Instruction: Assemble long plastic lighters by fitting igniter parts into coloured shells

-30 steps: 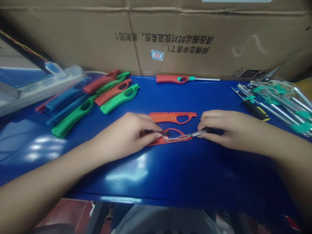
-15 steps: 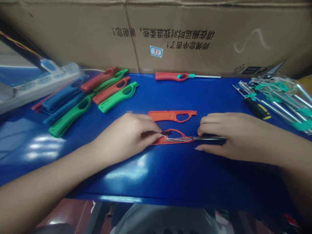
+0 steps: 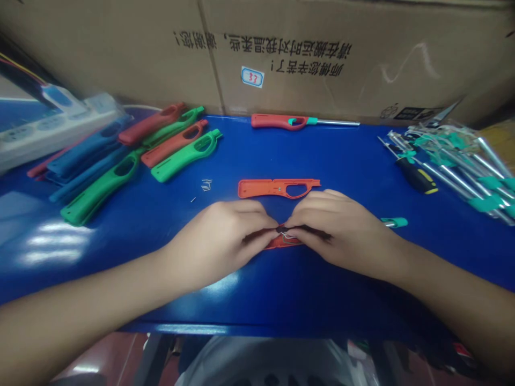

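Together, left hand (image 3: pixel 225 238) and right hand (image 3: pixel 336 230) meet; fingers (image 3: pixel 263 221) apparently pinching the orange shell (image 3: pixel 281 244).

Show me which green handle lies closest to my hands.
The green handle at the pile's right edge, beside a red one; the long green one lies farther left, the third farther back from your left hand.

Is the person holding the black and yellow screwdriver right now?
No, the screwdriver lies untouched on the blue table, far to the right.
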The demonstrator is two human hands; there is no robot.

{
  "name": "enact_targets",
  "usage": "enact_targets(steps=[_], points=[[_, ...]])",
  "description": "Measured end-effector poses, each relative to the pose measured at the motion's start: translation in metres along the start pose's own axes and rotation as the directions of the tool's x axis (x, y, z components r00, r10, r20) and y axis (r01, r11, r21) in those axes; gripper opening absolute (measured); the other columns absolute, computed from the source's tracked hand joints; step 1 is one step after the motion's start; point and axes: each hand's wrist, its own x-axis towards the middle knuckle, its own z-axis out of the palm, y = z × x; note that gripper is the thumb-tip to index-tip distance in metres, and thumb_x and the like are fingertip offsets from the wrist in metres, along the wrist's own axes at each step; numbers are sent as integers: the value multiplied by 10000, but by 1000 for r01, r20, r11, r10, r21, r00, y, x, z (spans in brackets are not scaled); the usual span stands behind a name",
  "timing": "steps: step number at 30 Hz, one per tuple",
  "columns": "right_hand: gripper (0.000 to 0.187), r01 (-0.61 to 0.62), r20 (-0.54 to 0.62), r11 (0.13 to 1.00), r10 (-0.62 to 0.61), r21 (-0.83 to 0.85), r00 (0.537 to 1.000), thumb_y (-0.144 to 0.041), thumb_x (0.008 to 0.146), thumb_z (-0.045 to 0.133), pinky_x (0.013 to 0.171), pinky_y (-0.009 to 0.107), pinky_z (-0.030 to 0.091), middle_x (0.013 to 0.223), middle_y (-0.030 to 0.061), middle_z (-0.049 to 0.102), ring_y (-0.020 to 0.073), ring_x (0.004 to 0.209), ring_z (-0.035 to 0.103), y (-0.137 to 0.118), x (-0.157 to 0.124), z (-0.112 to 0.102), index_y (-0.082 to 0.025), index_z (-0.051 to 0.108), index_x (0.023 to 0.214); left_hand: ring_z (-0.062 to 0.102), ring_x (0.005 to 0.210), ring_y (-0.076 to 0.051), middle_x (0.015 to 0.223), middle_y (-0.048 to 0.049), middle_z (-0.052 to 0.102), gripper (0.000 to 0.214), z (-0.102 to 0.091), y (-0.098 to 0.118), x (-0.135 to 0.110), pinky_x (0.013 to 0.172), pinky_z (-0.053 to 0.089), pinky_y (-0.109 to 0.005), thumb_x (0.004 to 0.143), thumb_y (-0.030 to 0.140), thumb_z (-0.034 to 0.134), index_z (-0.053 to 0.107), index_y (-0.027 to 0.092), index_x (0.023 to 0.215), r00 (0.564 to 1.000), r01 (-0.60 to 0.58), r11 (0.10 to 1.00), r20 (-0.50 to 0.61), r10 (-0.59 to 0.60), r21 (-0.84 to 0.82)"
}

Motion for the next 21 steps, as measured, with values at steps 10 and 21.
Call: enact_targets(steps=[10, 21], points=[[215, 22, -7, 992, -23, -127, 1000, -189, 1015, 522, 790, 366, 404, 926, 58, 721, 207, 876, 614, -5, -4, -4, -181, 714, 920, 696, 821, -157, 1010, -45, 719, 216, -9, 3, -3, 751, 563, -279, 952, 302, 696, 749, 190, 1129, 993, 34, 999, 116, -30, -28], [250, 97, 96, 964, -75, -246, 993, -203, 1021, 476, 783, 371, 445, 994, 58, 736, 221, 899, 650, -10, -10, -26, -203, 726, 1012, 665, 880, -267, 998, -112, 692, 276, 4, 20, -14, 768, 577, -422, 1047, 218, 462, 729, 157, 1076, 980, -137, 904, 188, 64, 406]])
